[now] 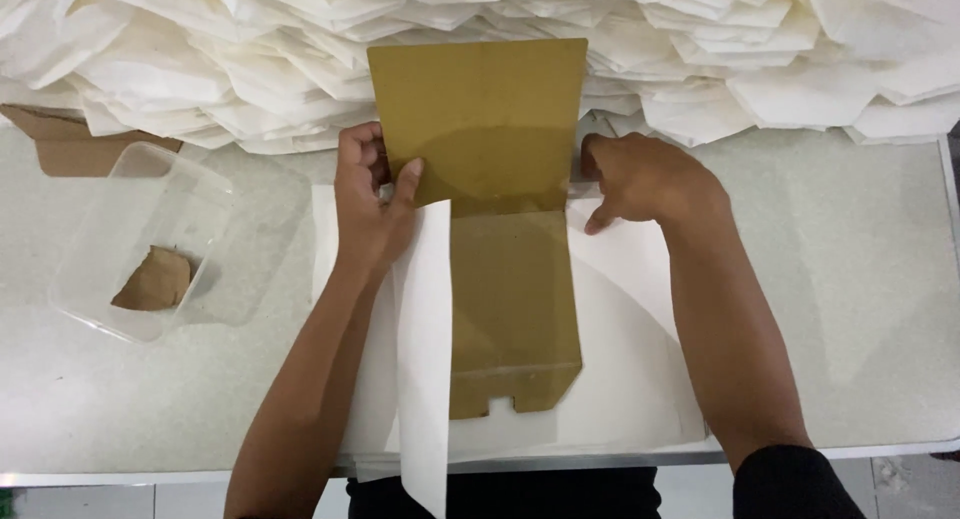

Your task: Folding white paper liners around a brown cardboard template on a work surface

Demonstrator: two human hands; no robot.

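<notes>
Your left hand [370, 194]: fingers pinch raised flap of white paper sheet [425, 359] against gold cardboard template [490, 179], near tabletop [850, 309] centre. Your right hand [640, 179]: fingers curled, pressing sheet's right side down beside template, gripping nothing. Template lies mid-sheet, upper half tilted up. Folded paper pile [700, 59] along far edge. Clear plastic tub [140, 239] toward left edge, brown scrap [155, 279] inside.
</notes>
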